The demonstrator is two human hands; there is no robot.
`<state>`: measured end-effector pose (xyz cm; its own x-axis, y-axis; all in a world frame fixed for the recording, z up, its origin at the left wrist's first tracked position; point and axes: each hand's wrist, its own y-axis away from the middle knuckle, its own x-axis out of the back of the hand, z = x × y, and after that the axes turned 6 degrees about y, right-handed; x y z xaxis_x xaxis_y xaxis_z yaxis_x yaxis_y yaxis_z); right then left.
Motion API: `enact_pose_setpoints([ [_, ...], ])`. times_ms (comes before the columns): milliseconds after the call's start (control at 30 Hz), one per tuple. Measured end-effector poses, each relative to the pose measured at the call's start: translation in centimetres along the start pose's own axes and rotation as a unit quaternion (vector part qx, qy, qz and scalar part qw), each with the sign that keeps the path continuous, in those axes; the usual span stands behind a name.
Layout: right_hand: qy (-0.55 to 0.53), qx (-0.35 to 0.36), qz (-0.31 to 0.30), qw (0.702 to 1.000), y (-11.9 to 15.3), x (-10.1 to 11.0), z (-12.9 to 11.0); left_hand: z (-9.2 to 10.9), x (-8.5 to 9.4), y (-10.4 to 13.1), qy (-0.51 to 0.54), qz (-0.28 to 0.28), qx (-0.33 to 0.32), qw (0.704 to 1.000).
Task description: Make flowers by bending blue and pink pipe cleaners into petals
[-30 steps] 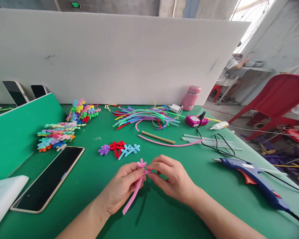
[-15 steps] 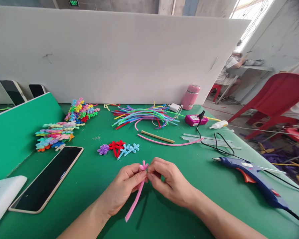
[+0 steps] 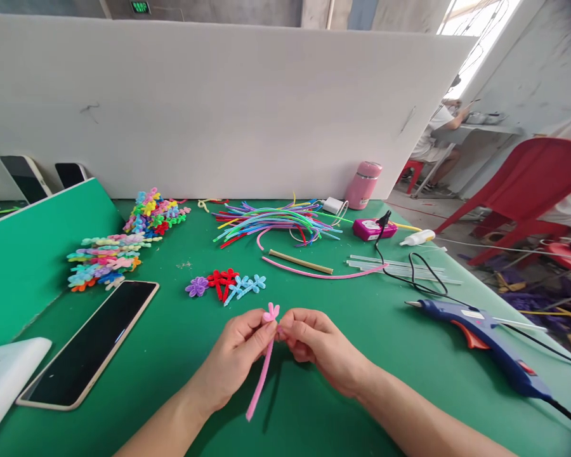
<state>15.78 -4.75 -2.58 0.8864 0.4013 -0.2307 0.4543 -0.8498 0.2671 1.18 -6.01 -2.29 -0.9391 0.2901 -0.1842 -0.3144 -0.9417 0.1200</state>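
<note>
Pinching pink fuzzy stem (image 3: 261, 384), both hands (image 3: 240, 349); glue-gun label (image 3: 472, 315) illegible.

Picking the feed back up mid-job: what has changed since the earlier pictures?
The pink flower's hanging stem has swung rightward and hangs steeper. The right hand's fingers have curled in more, at the flower's base. The left hand keeps its pinch; neither hand has visibly let go. The finished flowers, glue gun and phone stayed put.
</note>
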Motion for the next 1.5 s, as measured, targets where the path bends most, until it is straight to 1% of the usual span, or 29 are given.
enact_pose_setpoints([
  [67,0.009,0.020,0.019,1.000,0.1,0.2,-0.3,-0.2,0.1,-0.1,0.086,0.013,0.035,0.996],
  [100,0.016,0.031,0.030,0.999,0.1,0.3,-0.4,-0.2,0.1,-0.1,0.111,0.016,0.046,0.993],
  [167,0.043,0.050,0.041,0.997,0.2,0.5,-0.6,-0.3,0.1,-0.1,0.134,0.022,0.057,0.989],
  [300,0.110,0.088,0.031,0.990,0.2,0.5,-0.3,-0.2,0.0,0.0,0.141,0.023,0.056,0.988],
  [467,0.149,0.115,0.032,0.981,0.0,0.6,0.3,0.0,0.0,-0.1,0.123,0.012,0.056,0.991],
  [567,0.151,0.127,0.048,0.979,-0.1,0.7,0.3,0.2,0.1,-0.1,0.110,0.014,0.058,0.992],
  [633,0.153,0.137,0.064,0.977,-0.1,0.7,0.2,0.4,0.1,-0.1,0.073,0.037,0.033,0.996],
  [733,0.169,0.152,0.070,0.971,0.2,0.3,0.1,0.5,0.1,0.1,-0.054,0.092,-0.044,0.993],
  [767,0.179,0.158,0.068,0.969,0.4,0.1,0.1,0.5,0.0,0.2,-0.108,0.109,-0.075,0.985],
  [833,0.200,0.175,0.064,0.962,0.6,-0.4,0.2,0.3,0.0,0.3,-0.216,0.144,-0.142,0.955],
  [900,0.207,0.195,0.070,0.956,0.6,-0.9,0.4,-0.1,-0.1,0.3,-0.313,0.166,-0.217,0.910],
  [967,0.185,0.205,0.087,0.957,0.5,-1.3,0.7,-0.4,-0.3,0.3,-0.392,0.167,-0.274,0.862],
  [1033,0.149,0.208,0.108,0.961,0.3,-1.5,0.9,-0.7,-0.5,0.3,-0.447,0.156,-0.297,0.829],
  [1067,0.133,0.210,0.117,0.962,0.1,-1.5,0.9,-0.8,-0.6,0.3,-0.466,0.150,-0.301,0.818],
  [1133,0.118,0.214,0.131,0.961,-0.1,-1.4,1.0,-0.8,-0.7,0.3,-0.484,0.137,-0.307,0.808],
  [1233,0.107,0.219,0.145,0.959,-0.2,-1.1,0.9,-0.8,-0.8,0.5,-0.473,0.109,-0.325,0.811],
  [1333,0.092,0.221,0.137,0.961,-0.2,-1.1,0.8,-0.8,-0.8,0.7,-0.445,0.088,-0.330,0.828],
  [1433,0.093,0.222,0.128,0.962,-0.1,-0.9,0.7,-0.6,-0.9,0.8,-0.397,0.082,-0.311,0.859],
  [1500,0.098,0.217,0.127,0.963,-0.1,-0.7,0.5,-0.2,-1.0,0.8,-0.344,0.082,-0.272,0.895],
])
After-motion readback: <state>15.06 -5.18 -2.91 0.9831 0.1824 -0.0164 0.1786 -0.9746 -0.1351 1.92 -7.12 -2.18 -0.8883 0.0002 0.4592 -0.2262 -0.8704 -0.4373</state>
